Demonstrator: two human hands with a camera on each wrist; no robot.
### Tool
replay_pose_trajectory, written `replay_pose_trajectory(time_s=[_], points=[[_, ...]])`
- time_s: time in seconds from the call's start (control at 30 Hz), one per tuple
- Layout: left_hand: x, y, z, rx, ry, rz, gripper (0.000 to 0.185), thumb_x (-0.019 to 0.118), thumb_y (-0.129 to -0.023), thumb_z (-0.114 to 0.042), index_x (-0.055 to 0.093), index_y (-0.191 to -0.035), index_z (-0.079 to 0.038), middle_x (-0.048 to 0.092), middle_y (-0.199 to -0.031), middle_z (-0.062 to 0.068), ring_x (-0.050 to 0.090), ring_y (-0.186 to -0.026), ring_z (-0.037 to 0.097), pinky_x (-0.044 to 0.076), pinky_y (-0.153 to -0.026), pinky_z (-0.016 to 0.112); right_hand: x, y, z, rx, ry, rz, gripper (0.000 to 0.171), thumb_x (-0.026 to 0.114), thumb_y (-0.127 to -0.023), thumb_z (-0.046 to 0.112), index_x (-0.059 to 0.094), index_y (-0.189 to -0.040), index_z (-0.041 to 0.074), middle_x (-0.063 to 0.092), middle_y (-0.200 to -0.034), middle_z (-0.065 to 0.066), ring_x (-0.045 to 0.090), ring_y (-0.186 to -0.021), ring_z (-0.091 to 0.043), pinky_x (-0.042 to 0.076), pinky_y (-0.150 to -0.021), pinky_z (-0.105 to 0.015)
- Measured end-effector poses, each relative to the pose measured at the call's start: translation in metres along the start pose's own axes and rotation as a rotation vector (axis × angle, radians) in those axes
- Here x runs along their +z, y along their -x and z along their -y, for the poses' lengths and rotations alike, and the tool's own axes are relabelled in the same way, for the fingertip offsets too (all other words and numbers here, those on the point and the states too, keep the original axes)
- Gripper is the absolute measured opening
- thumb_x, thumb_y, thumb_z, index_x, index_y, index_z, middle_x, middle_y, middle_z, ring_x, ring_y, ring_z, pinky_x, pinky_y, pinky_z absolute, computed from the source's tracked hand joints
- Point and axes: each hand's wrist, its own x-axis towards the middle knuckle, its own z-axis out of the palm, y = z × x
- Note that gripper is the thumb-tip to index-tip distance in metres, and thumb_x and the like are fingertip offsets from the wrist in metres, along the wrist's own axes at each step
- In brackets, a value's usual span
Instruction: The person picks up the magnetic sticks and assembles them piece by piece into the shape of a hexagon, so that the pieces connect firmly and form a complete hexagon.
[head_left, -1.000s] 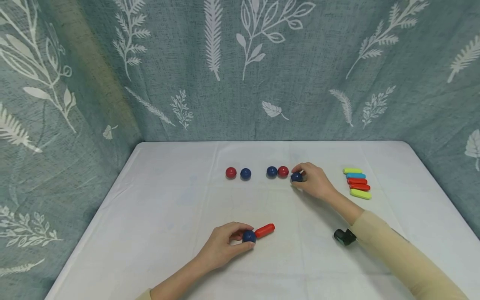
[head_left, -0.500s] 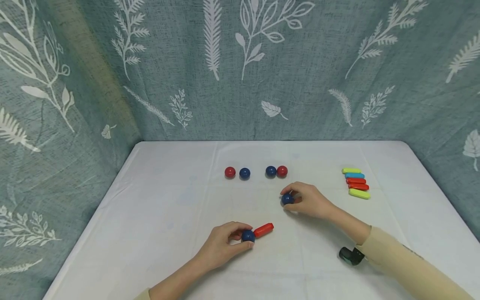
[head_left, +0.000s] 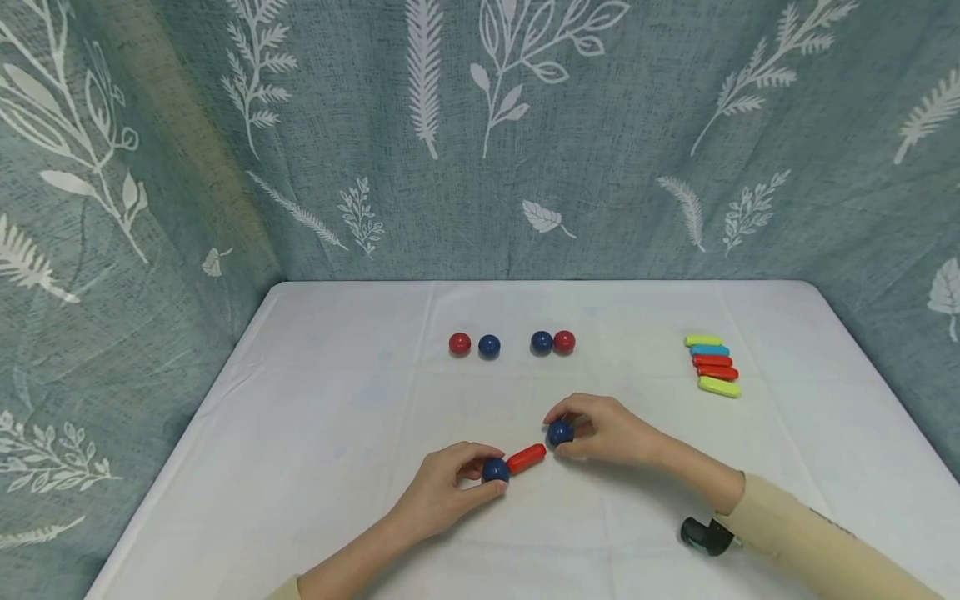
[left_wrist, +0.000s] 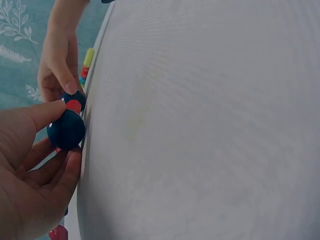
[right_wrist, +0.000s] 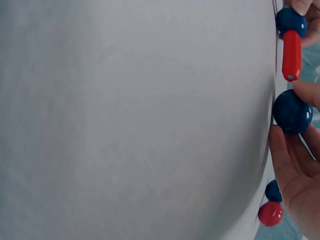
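Note:
My left hand (head_left: 453,486) pinches a dark blue ball (head_left: 495,470) between thumb and fingers, low over the white table. From that ball a red rod (head_left: 527,459) points up and to the right, one end against it. My right hand (head_left: 611,431) holds a second blue ball (head_left: 560,432) by thumb and fingertips, just beyond the rod's free end. In the right wrist view a narrow gap shows between this blue ball (right_wrist: 293,111) and the rod (right_wrist: 291,56), whose end has a small greyish spot.
Farther back on the white table (head_left: 337,400) lie a red ball (head_left: 460,344), a blue ball (head_left: 489,347), and a touching blue (head_left: 542,342) and red ball (head_left: 564,342). Several yellow-green, blue and red rods (head_left: 712,362) lie stacked side by side at right. A black device (head_left: 707,536) sits by the right sleeve.
My right hand has brought its blue ball from the back row toward the front and slightly left, close to the red rod. The left hand and its ball have stayed nearly still.

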Motion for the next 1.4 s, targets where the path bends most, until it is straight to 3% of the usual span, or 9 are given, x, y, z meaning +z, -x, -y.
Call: replay_pose_trajectory(time_s=[0.8,1.2,1.4], points=[[0.002,-0.003,0.0,0.015,-0.034,-0.005,0.033,0.076,-0.086,-0.027,0.069,-0.114,-0.011,0.067,-0.104,-0.006,0.06,-0.09,0.009,0.052,-0.082,0.023,0.005,0.002,0.003,-0.004,0.029,0.027,0.036,0.076,-0.086,0.02,0.065,-0.118,0.012,0.065,-0.113,0.002,0.061,-0.099,-0.013,0.05,-0.089,-0.03],[0.017,-0.031,-0.016,0.149,-0.149,-0.01,0.029,0.074,-0.088,-0.021,0.069,-0.112,-0.007,0.065,-0.091,-0.004,0.058,-0.08,0.01,0.05,-0.073,0.025,0.004,0.004,0.0,-0.006,0.021,0.018,0.04,0.078,-0.082,0.012,0.063,-0.119,0.008,0.064,-0.112,-0.001,0.061,-0.094,-0.01,0.052,-0.084,-0.026],[0.026,-0.045,-0.021,0.141,-0.208,0.009,0.037,0.073,-0.089,-0.027,0.065,-0.119,-0.007,0.064,-0.098,-0.002,0.055,-0.082,0.008,0.048,-0.073,0.024,-0.002,0.01,-0.002,0.02,0.011,0.001,0.04,0.078,-0.082,0.011,0.063,-0.119,0.006,0.065,-0.106,0.0,0.059,-0.091,-0.014,0.053,-0.081,-0.025]])
